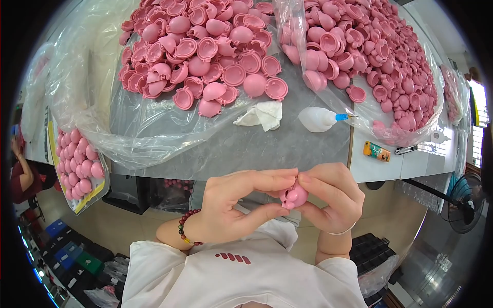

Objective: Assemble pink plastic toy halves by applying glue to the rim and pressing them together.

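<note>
In front of my chest, just off the table's near edge, I hold a small rounded pink plastic shell [294,197] between both hands. My left hand [239,197] pinches it from the left, with thumb and fingers closed on its side. From the right, my right hand [334,195] grips the same piece with thumb and fingertips. An opening and a small knob show on the shell's near side; the fingers cover the rest. Beyond the hands lie a white cloth [263,115] and a white squeeze bottle [317,119] with a blue needle tip, on its side.
Loose pink half shells [207,49] cover the far table on clear plastic sheeting [138,146]. Another heap [354,43] fills the far right. Closed pink balls [77,161] sit in a tray at left. A small orange-green packet [376,152] and a fan [465,203] are at right.
</note>
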Action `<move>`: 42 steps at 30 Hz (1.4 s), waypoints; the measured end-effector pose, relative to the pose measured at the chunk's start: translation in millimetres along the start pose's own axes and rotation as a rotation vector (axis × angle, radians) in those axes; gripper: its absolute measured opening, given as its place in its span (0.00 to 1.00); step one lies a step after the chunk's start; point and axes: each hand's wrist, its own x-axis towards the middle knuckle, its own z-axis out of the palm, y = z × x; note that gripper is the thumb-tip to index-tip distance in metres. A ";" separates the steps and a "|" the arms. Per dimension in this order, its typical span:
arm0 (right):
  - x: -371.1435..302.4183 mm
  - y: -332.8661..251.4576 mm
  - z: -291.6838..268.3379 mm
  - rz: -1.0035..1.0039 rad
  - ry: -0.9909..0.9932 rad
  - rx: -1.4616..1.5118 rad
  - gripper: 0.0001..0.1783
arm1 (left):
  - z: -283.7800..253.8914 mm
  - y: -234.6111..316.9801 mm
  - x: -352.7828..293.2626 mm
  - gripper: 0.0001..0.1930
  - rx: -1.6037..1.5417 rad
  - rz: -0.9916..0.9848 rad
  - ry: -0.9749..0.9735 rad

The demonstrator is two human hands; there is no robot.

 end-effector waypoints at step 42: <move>11.2 30.6 5.3 0.468 0.270 0.267 0.13 | 2.3 -20.9 7.4 0.30 -1.008 -0.354 -0.188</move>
